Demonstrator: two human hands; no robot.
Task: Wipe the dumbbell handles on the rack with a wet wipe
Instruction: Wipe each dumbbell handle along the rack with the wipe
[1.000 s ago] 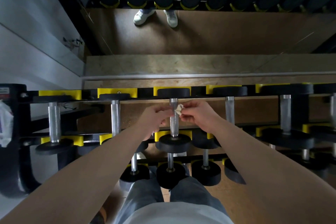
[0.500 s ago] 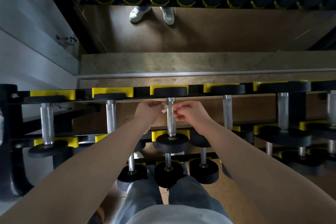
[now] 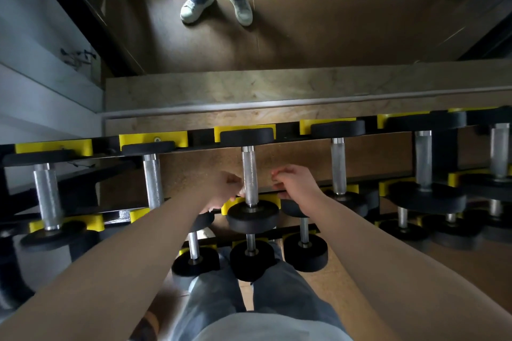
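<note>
The top tier of the dumbbell rack (image 3: 170, 140) holds several black dumbbells with knurled steel handles. The middle handle (image 3: 248, 166) stands between my hands. My left hand (image 3: 224, 188) is against the lower left side of that handle, fingers curled, with a small pale bit of the wet wipe (image 3: 242, 192) showing at the fingertips; most of the wipe is hidden. My right hand (image 3: 293, 188) hovers a little to the right of the handle, not touching it, with its fingers loosely curled and nothing seen in them.
Neighbouring handles stand to the left (image 3: 151, 180) and right (image 3: 338, 166). Smaller dumbbells (image 3: 250, 255) sit on the lower tiers above my knees. A mirror behind the rack reflects white shoes (image 3: 194, 10) and a row of dumbbells.
The wipe went from my right hand's fingers to my left. My left hand slid down the middle handle. My right hand drew off to the right of the handle.
</note>
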